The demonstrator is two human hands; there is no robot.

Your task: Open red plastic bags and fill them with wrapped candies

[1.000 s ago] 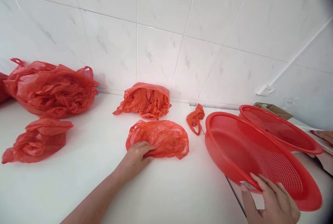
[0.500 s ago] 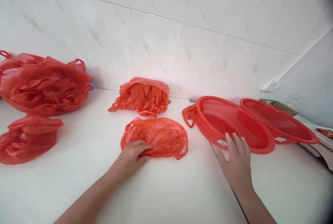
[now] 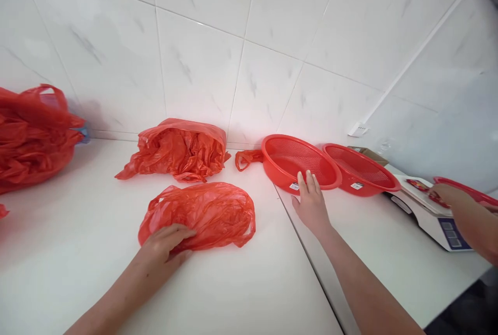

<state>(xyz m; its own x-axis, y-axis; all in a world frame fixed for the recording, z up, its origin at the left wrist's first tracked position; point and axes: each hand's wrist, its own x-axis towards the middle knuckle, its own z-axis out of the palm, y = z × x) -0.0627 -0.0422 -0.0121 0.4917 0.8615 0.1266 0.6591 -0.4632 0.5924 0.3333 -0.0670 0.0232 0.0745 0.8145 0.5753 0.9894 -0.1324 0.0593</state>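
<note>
My left hand is closed on the near edge of a crumpled red plastic bag lying on the white table. Its thumb is on the near side and the fingers rest over the bag. My right hand reaches out, fingers stretched, with the fingertips at the front rim of a round red plastic colander. That colander stands upright near the wall, a white label on its side. A second red colander stands beside it on the right. Behind the bag sits another red bag stuffed with more bags.
A large bulging red bag lies at the left. A small red bag touches the nearer colander. At the right, another person's hand is over a white scale bearing red packets. A seam divides the tabletops.
The nearer colander has gone from tilted in my right hand to upright by the wall, beside the second one. My left hand stays on the bag. The view has turned right, showing the scale.
</note>
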